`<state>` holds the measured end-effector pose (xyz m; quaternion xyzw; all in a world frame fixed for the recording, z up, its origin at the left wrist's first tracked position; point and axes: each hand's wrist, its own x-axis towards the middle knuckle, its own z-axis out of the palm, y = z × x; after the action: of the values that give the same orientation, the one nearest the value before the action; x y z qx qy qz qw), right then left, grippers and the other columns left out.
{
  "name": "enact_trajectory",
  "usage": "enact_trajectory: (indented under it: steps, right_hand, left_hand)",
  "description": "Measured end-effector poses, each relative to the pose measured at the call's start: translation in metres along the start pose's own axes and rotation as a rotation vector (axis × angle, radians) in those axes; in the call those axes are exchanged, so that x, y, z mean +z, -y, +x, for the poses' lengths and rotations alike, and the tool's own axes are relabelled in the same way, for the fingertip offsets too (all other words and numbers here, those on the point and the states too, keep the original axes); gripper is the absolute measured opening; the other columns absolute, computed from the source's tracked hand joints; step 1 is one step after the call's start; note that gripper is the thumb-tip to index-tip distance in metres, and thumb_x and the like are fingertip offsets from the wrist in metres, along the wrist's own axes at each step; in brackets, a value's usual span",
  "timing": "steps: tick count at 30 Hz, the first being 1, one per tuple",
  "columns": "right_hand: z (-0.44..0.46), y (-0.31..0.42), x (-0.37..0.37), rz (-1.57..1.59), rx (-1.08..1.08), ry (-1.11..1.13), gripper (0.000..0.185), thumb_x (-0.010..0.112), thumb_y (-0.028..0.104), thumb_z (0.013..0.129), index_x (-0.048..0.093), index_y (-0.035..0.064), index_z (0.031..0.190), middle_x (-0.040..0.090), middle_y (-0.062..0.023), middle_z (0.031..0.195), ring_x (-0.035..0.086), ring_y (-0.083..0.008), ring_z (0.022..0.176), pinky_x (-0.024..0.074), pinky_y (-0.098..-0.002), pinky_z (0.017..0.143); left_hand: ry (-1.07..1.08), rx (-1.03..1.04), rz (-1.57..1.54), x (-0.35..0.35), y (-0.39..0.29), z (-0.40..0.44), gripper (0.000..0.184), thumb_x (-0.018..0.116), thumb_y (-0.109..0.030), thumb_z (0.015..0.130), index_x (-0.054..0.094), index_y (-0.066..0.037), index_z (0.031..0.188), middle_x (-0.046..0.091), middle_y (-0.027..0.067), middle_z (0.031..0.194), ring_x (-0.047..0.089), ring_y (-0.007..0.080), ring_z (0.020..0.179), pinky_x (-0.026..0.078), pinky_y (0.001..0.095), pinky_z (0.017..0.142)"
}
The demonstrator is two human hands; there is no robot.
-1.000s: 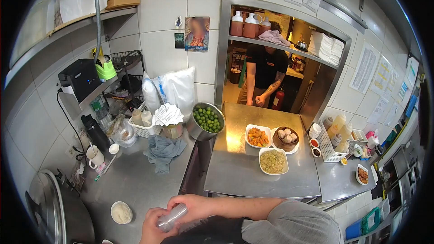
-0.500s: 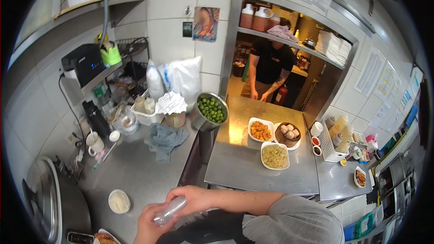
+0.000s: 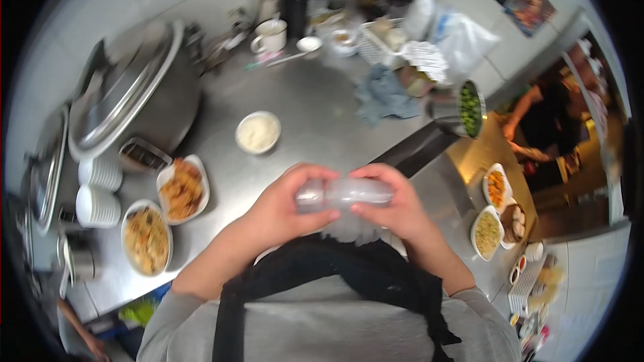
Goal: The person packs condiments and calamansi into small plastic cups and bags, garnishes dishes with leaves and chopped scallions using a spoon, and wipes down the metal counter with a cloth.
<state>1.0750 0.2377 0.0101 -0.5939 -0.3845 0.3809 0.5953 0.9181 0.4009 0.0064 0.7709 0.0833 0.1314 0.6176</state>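
In front of my chest, both hands grip a stack of clear plastic cups or lids (image 3: 359, 191), blurred, so the exact kind does not show. My left hand (image 3: 285, 201) is closed around the left end, where a narrow seam or gap shows in the stack. Thumb and fingers of my right hand (image 3: 396, 201) pinch the right end. Below the stack hangs some crumpled clear plastic (image 3: 352, 230), partly behind my hands. The nearest dish is a white bowl of white rice (image 3: 258, 133) on the steel counter, beyond my left hand.
Left stand a large lidded pot (image 3: 134, 94), stacked white bowls (image 3: 98, 206), a dish of fried pieces (image 3: 181, 188) and a dish of fried rice (image 3: 147, 238). A blue cloth (image 3: 389, 94) and a limes pot (image 3: 451, 110) are right. Filled dishes (image 3: 496, 188) stand near a co-worker (image 3: 550, 117).
My view has swung left, bringing the fried dishes and bowl stacks in. My hands now hold the plastic stack level between them, one at each end, rather than slanted.
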Motion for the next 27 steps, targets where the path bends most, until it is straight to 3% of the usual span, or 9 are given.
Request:
enact_trajectory:
  steps: [3, 5, 9, 11, 15, 17, 23, 26, 27]
  right_hand:
    - [0.008, 0.002, 0.014, -0.002, 0.003, 0.033, 0.044, 0.076, 0.001, 0.073, 0.057, 0.0042, 0.112, 0.057, -0.0053, 0.111, 0.055, -0.0143, 0.102, 0.0458, -0.0291, 0.087]
    - [0.016, -0.001, 0.02, -0.183, -0.168, 0.06, 0.046, 0.074, -0.001, 0.071, 0.056, 0.0044, 0.113, 0.054, -0.0056, 0.115, 0.054, -0.015, 0.105, 0.0454, -0.0291, 0.088]
    - [0.033, 0.001, 0.039, -0.168, -0.197, 0.162, 0.05, 0.073, -0.002, 0.071, 0.055, 0.0044, 0.117, 0.053, -0.0059, 0.114, 0.053, -0.016, 0.105, 0.0451, -0.0294, 0.088]
    - [0.04, 0.003, 0.047, 0.155, 0.064, 0.222, 0.053, 0.074, 0.0, 0.072, 0.054, 0.0042, 0.12, 0.054, -0.0067, 0.11, 0.055, -0.0171, 0.103, 0.0447, -0.0298, 0.088]
    - [0.05, 0.001, 0.063, 0.121, 0.131, 0.208, 0.058, 0.075, 0.002, 0.072, 0.052, 0.0049, 0.125, 0.055, -0.0075, 0.107, 0.055, -0.0171, 0.101, 0.0443, -0.0288, 0.089]
    - [0.054, 0.004, 0.066, -0.258, 0.038, 0.291, 0.061, 0.077, 0.008, 0.072, 0.051, 0.0052, 0.127, 0.058, -0.0098, 0.111, 0.058, -0.0198, 0.103, 0.0452, -0.0297, 0.089]
    - [0.075, 0.01, 0.049, -0.682, -0.136, 0.427, 0.065, 0.078, 0.019, 0.071, 0.05, 0.0079, 0.129, 0.06, -0.0165, 0.116, 0.06, -0.0295, 0.105, 0.0472, -0.0356, 0.089]
    - [0.095, 0.003, 0.028, -0.523, -0.101, 0.463, 0.061, 0.077, 0.019, 0.072, 0.051, 0.0074, 0.125, 0.061, -0.0138, 0.112, 0.06, -0.0262, 0.104, 0.0465, -0.0341, 0.09]
    - [0.103, -0.002, 0.014, -0.389, -0.039, 0.419, 0.06, 0.077, 0.019, 0.073, 0.05, 0.0059, 0.125, 0.06, -0.0117, 0.113, 0.059, -0.0243, 0.106, 0.0458, -0.034, 0.091]
  left_hand:
    - [-0.091, -0.065, 0.006, -0.008, -0.006, -0.009, 0.049, 0.077, -0.005, 0.072, 0.055, -0.008, 0.116, 0.056, 0.0016, 0.101, 0.054, 0.0107, 0.096, 0.046, 0.0257, 0.084]
    - [-0.123, -0.13, -0.056, -0.015, -0.006, -0.016, 0.048, 0.077, -0.005, 0.072, 0.055, -0.008, 0.115, 0.056, 0.0012, 0.099, 0.055, 0.0099, 0.094, 0.046, 0.0248, 0.083]
    - [-0.151, -0.179, -0.133, -0.036, -0.003, -0.032, 0.045, 0.076, -0.004, 0.073, 0.055, -0.007, 0.112, 0.057, 0.001, 0.097, 0.055, 0.0085, 0.091, 0.047, 0.0235, 0.08]
    - [-0.151, -0.193, -0.146, -0.047, 0.001, -0.037, 0.044, 0.076, -0.004, 0.072, 0.055, -0.007, 0.111, 0.056, 0.001, 0.097, 0.055, 0.0089, 0.092, 0.047, 0.0241, 0.081]
    - [-0.24, -0.132, -0.058, -0.057, 0.009, -0.041, 0.045, 0.077, -0.005, 0.071, 0.056, -0.007, 0.111, 0.056, 0.0014, 0.097, 0.055, 0.0091, 0.093, 0.046, 0.0245, 0.082]
    - [-0.233, -0.177, -0.086, -0.065, 0.006, -0.041, 0.048, 0.078, -0.007, 0.07, 0.055, -0.007, 0.112, 0.056, 0.0023, 0.098, 0.054, 0.0101, 0.095, 0.046, 0.0255, 0.084]
    - [-0.153, -0.131, 0.096, -0.072, 0.02, -0.022, 0.055, 0.082, -0.01, 0.069, 0.052, -0.003, 0.114, 0.057, 0.0051, 0.103, 0.056, 0.0137, 0.098, 0.046, 0.0287, 0.087]
    - [-0.125, -0.165, 0.077, -0.077, 0.02, -0.003, 0.056, 0.081, -0.006, 0.07, 0.049, -0.003, 0.115, 0.057, 0.0071, 0.108, 0.057, 0.0157, 0.104, 0.047, 0.0297, 0.089]
    - [-0.185, -0.155, -0.11, -0.076, 0.026, 0.003, 0.052, 0.079, -0.007, 0.072, 0.05, -0.005, 0.115, 0.058, 0.0085, 0.108, 0.058, 0.0178, 0.105, 0.048, 0.0314, 0.089]
